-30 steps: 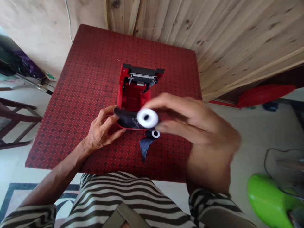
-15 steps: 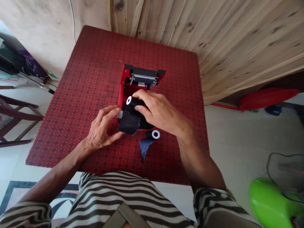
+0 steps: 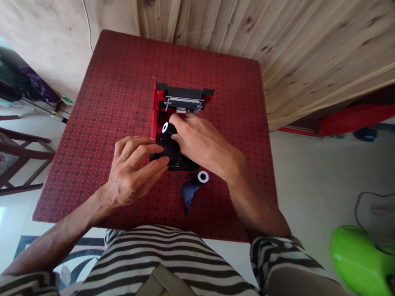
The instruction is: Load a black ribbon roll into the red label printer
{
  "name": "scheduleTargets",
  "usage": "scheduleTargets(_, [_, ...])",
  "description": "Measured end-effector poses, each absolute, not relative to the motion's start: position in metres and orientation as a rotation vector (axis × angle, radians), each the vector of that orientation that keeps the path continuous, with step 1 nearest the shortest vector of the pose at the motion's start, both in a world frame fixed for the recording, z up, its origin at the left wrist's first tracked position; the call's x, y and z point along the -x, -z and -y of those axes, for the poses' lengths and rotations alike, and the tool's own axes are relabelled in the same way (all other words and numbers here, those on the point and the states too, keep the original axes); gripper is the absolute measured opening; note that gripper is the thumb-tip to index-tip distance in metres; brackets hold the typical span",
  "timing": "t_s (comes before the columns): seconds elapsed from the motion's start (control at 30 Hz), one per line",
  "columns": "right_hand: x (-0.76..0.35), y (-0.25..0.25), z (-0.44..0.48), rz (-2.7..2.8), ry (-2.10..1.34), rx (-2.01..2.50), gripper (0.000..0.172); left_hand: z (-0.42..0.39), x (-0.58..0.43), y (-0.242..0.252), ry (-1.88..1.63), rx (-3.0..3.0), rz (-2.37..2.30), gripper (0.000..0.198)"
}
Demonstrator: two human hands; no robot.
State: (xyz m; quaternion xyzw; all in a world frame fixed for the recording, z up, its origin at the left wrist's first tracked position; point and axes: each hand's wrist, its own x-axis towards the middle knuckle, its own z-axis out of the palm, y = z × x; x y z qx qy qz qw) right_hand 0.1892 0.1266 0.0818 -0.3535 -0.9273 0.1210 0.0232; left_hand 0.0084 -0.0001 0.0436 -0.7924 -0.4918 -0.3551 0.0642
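Note:
A small red and black printer [image 3: 153,123] stands on the table with its lid raised. My right hand [image 3: 200,139] is closed round a roll of black ribbon [image 3: 166,130], whose white core end faces left inside the printer. The loose end of the ribbon [image 3: 171,151] lies over the front of the printer. My left hand [image 3: 132,168] has its thumb and fingertips closed on that loose end, beside the printer's left front corner. A second ribbon roll [image 3: 203,177], with a white core and a loose dark blue tail, lies in front of the printer.
A red patterned cloth covers the table [image 3: 92,115]. Wooden panelling [image 3: 216,24] rises behind it. A wooden chair [image 3: 21,152] is at the left, and a bright green object [image 3: 354,255] is on the floor at the right.
The right hand has lowered the roll slightly deeper into the printer. The left hand has moved right onto the ribbon's loose end, which now lies flatter over the printer's front.

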Motion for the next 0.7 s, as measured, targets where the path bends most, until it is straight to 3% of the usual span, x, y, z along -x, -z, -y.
scheduleTargets(0.23, [-0.187,-0.084,-0.122,2.86,-0.297,1.09,0.024,-0.019,-0.016,-0.052,1.04,2.332,1.469,0.013])
scheduleTargets(0.7, [-0.172,-0.088,-0.127,2.989,-0.26,1.215,0.024,-0.019,-0.014,-0.044,1.08,2.308,1.538,0.01])
